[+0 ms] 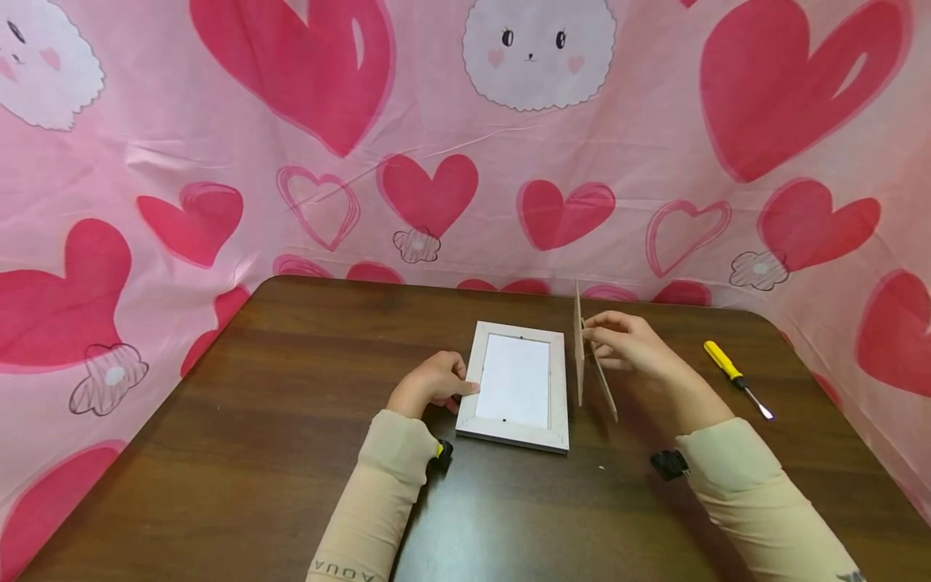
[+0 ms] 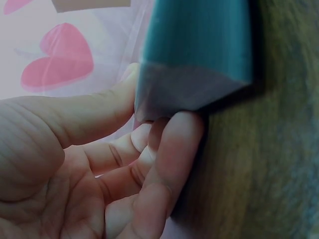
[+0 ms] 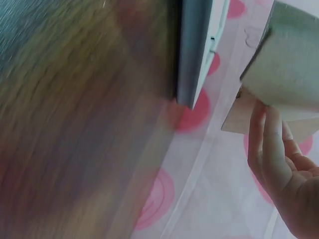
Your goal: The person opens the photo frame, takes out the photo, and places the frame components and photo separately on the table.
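A white picture frame (image 1: pixel 558 388) lies on the table with its back up and a white sheet (image 1: pixel 513 380) inside its opening. My left hand (image 1: pixel 436 378) grips the frame's left side, the thumb on top; in the left wrist view the thumb (image 2: pixel 107 112) and fingertips meet at the frame's edge (image 2: pixel 194 45). Just right of the frame, my right hand (image 1: pixel 633 343) pinches a brown backing board (image 1: pixel 579 356) held upright on edge. Its stand leg (image 1: pixel 605 390) angles away from the board. From the right wrist, the fingers (image 3: pixel 274 144) show at the leg (image 3: pixel 289 64).
A screwdriver (image 1: pixel 722 360) with a yellow handle lies on the table to the right of my right hand. The dark wooden table (image 1: pixel 291 388) ends at a pink cloth (image 1: pixel 436 121) printed with hearts, which hangs behind it and along both sides.
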Available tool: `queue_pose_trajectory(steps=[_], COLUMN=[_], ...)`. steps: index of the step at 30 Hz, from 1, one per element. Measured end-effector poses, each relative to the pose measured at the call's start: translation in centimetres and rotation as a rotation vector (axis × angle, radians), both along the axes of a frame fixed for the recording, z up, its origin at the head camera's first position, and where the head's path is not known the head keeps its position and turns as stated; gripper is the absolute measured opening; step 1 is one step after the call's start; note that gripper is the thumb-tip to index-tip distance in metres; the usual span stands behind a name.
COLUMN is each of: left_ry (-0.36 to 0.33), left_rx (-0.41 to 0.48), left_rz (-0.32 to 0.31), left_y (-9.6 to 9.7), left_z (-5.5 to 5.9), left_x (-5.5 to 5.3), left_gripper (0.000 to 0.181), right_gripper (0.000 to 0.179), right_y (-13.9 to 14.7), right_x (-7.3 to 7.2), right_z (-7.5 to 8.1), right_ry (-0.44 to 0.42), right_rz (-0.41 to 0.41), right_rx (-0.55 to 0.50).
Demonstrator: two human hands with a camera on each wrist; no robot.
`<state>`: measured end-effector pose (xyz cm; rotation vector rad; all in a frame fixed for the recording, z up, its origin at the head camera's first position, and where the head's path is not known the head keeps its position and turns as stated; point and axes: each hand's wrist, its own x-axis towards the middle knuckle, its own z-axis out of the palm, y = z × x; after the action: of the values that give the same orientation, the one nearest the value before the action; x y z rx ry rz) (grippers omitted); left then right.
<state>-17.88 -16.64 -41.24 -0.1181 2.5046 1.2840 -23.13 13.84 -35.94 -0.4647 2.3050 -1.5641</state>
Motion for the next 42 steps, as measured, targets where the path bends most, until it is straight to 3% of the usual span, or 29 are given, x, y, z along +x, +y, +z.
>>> queue_pose_trajectory(steps=[9, 16, 25, 38, 42], left_ry=[0.003, -0.003, -0.014, -0.01, -0.012], left_rx=[0.001, 0.007, -0.017, -0.017, 0.009], left_rz=[-0.004, 0.002, -0.006, 0.015, 0.021], left_y=[0.0, 0.2, 0.4, 0.1, 0.1], left_z=[0.0, -0.3, -0.2, 0.0, 0.0], left_x=[-0.2, -0.4, -0.5, -0.4, -0.3], left_gripper=[0.029, 0.028, 0.028, 0.029, 0.029], right_gripper=[0.051, 0.051, 0.053, 0.049, 0.049], right_y=[3.2, 5.9, 8.1, 10.0, 10.0], right_x=[-0.1, -0.2, 0.3, 0.0, 0.1], right_z=[-0.1, -0.8, -1.5, -2.6, -2.7], right_ry=[0.111, 0.14, 0.177, 0.31, 0.3], right_rz=[-0.064, -0.102, -0.169, -0.105, -0.093], right_rx=[0.144, 0.172, 0.331, 0.619, 0.649])
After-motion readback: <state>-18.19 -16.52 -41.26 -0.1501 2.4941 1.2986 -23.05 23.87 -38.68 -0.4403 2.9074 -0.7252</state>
